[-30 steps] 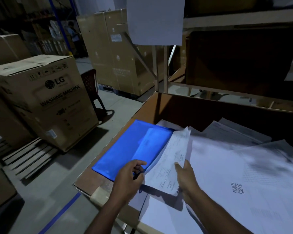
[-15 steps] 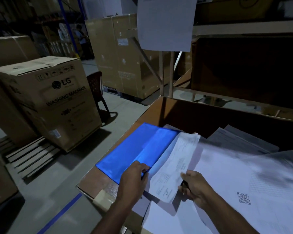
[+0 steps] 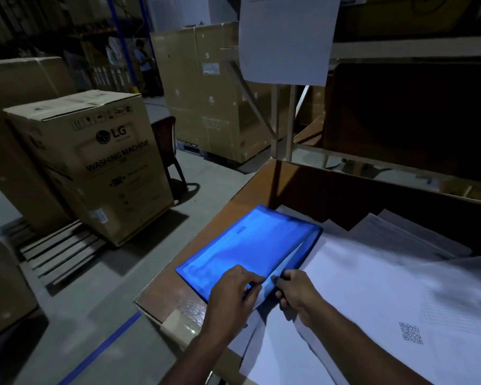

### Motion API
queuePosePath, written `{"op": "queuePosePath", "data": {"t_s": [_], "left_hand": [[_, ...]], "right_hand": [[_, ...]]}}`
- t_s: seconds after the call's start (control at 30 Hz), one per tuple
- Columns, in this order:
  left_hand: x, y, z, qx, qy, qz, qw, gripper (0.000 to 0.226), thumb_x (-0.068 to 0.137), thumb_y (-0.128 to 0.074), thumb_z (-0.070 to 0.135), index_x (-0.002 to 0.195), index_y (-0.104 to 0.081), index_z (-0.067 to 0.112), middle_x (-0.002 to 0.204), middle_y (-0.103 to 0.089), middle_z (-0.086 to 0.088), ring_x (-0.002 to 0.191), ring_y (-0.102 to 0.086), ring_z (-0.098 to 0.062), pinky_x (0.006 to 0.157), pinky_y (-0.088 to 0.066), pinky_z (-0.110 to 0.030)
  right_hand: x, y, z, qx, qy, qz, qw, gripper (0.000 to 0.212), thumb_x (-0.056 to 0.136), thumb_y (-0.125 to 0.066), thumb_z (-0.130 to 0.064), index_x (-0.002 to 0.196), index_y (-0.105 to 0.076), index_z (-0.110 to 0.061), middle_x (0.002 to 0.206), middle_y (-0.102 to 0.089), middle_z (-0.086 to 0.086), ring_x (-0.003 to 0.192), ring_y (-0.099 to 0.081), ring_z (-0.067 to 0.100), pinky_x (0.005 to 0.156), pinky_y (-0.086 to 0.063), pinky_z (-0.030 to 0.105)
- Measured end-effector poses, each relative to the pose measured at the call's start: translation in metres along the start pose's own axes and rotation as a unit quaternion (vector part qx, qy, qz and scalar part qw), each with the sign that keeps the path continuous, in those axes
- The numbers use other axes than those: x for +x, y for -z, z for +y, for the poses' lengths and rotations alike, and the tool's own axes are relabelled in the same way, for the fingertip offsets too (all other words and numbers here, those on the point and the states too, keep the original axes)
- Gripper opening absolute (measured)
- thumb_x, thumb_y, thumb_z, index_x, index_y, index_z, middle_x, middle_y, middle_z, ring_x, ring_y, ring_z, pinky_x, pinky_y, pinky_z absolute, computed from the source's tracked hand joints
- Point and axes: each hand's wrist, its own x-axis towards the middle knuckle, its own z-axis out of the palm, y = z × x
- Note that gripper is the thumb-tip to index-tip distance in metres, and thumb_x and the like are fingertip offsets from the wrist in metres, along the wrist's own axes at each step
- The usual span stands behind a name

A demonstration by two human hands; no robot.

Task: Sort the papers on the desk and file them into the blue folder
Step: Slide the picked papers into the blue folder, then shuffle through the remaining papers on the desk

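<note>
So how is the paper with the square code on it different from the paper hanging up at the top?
The paper with the square code lies flat on the desk, while the hanging paper hangs upright from the shelf above. The code paper is partly overlapped by other sheets; the hanging one hangs alone. A QR code shows on the desk one; none shows on the hanging one. Both are white sheets.

one blue folder (image 3: 250, 245), two hands, left hand (image 3: 233, 290), right hand (image 3: 297, 293), one chair (image 3: 165, 145), one hanging sheet (image 3: 286, 37)
</note>
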Motion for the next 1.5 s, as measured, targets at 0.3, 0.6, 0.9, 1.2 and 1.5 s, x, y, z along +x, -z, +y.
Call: {"op": "queuePosePath", "data": {"t_s": [0.3, 0.6, 0.9, 1.2, 1.5], "left_hand": [[-0.002, 0.002, -0.006, -0.012, 0.012, 0.012, 1.0, 0.013, 0.094, -0.073, 0.025, 0.106, -0.076, 0.027, 0.086, -0.055, 0.021, 0.077, -0.057, -0.003, 0.07, -0.054, -0.028], [0.001, 0.0, -0.027, 0.006, 0.09, -0.005, 0.996, 0.029, 0.093, -0.073, 0.021, 0.119, -0.069, 0.035, 0.102, -0.056, 0.02, 0.072, -0.059, 0.0, 0.055, -0.044, -0.01], [0.008, -0.01, -0.037, 0.003, 0.134, -0.006, 0.991, 0.04, 0.087, -0.08, 0.033, 0.119, -0.059, 0.044, 0.108, -0.058, 0.019, 0.071, -0.063, -0.004, 0.067, -0.054, -0.031], [0.019, -0.038, 0.01, -0.049, 0.053, -0.003, 0.997, 0.03, 0.091, -0.078, 0.027, 0.117, -0.066, 0.036, 0.103, -0.064, 0.019, 0.084, -0.062, -0.004, 0.066, -0.044, -0.018], [0.02, -0.067, 0.017, -0.113, 0.055, -0.099, 0.987, 0.03, 0.09, -0.08, 0.03, 0.118, -0.071, 0.032, 0.102, -0.071, 0.016, 0.089, -0.065, -0.001, 0.079, -0.062, -0.031]], "right_hand": [[0.011, -0.022, -0.008, -0.007, 0.028, 0.076, 0.997, 0.011, 0.089, -0.068, 0.0, 0.084, -0.062, -0.009, 0.076, -0.072, 0.016, 0.066, -0.074, 0.033, 0.066, -0.063, 0.047], [0.021, -0.034, -0.004, 0.024, 0.098, -0.062, 0.993, 0.032, 0.089, -0.043, 0.016, 0.105, -0.066, 0.002, 0.086, -0.071, 0.015, 0.068, -0.071, 0.026, 0.072, -0.062, 0.043], [-0.016, 0.021, 0.048, -0.218, 0.305, 0.1, 0.922, 0.05, 0.088, -0.069, -0.026, 0.135, -0.054, -0.033, 0.141, -0.047, -0.018, 0.128, -0.048, -0.002, 0.107, -0.047, 0.03], [-0.045, 0.084, 0.098, -0.448, 0.218, 0.148, 0.854, 0.109, 0.067, -0.045, -0.088, 0.157, -0.026, -0.029, 0.165, -0.01, -0.014, 0.153, 0.001, 0.004, 0.122, 0.013, 0.038], [-0.05, 0.099, 0.106, -0.372, 0.263, 0.206, 0.866, 0.07, 0.086, -0.072, -0.048, 0.148, -0.045, -0.03, 0.153, -0.035, -0.019, 0.147, -0.028, 0.007, 0.119, -0.02, 0.025]]}}
